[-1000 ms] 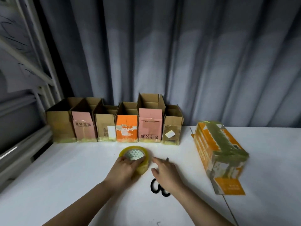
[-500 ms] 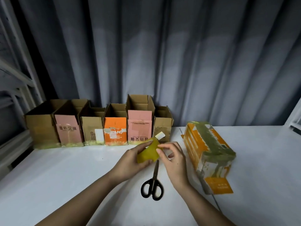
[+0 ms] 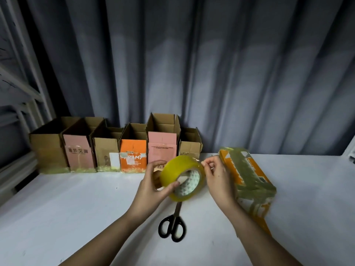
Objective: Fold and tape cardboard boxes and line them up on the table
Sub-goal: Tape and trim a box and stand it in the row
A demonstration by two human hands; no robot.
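My left hand (image 3: 151, 187) grips a yellow tape roll (image 3: 179, 170) held up above the white table (image 3: 76, 208), thumb across its open core. My right hand (image 3: 217, 179) pinches the loose tape end at the roll's top right edge. An orange box (image 3: 247, 175) wrapped in tape strips lies on its side just right of my right hand. Black-handled scissors (image 3: 172, 225) lie on the table below the roll. Several open-topped boxes (image 3: 132, 150) stand in a row along the back edge.
A grey curtain (image 3: 192, 64) hangs behind the table. White rails or shelving (image 3: 17, 104) run along the left side. Bare table surface stretches left of my arms and at the far right.
The tape roll went from lying flat on the table to being lifted and turned upright in my left hand. My right hand left the scissors and now pinches the tape end.
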